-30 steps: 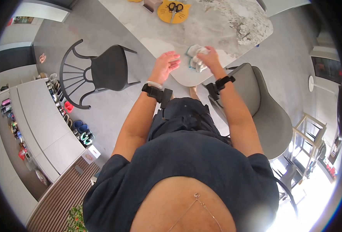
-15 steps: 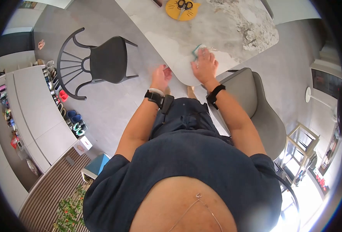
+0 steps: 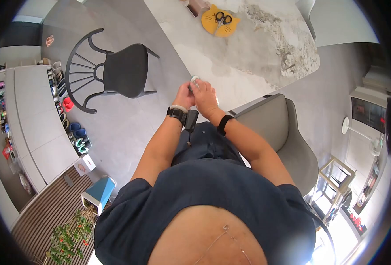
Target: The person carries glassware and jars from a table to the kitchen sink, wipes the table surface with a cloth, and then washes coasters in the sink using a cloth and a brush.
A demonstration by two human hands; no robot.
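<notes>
My left hand (image 3: pixel 185 96) and my right hand (image 3: pixel 204 96) meet at the near left edge of the marble-patterned table (image 3: pixel 244 81). Between them is a small bunched white-and-teal cloth (image 3: pixel 194 78), of which only a pale bit shows past the fingers. My right fingers lie closed over it. The left fingers curl in from the other side, partly hidden by the right hand. Farther up the table, black-handled scissors (image 3: pixel 223 19) rest on a yellow cat-shaped mat (image 3: pixel 213 27).
A black spindle-back chair (image 3: pixel 124 70) stands to the left of the table. A grey upholstered chair (image 3: pixel 266 119) is close by my right arm. Shoes line a white cabinet (image 3: pixel 36 101) at far left. A pinkish object (image 3: pixel 197 7) lies near the mat.
My right hand has drawn back and left across the tabletop with the cloth, to the table edge. It now meets my left hand, which has closed in on the cloth.
</notes>
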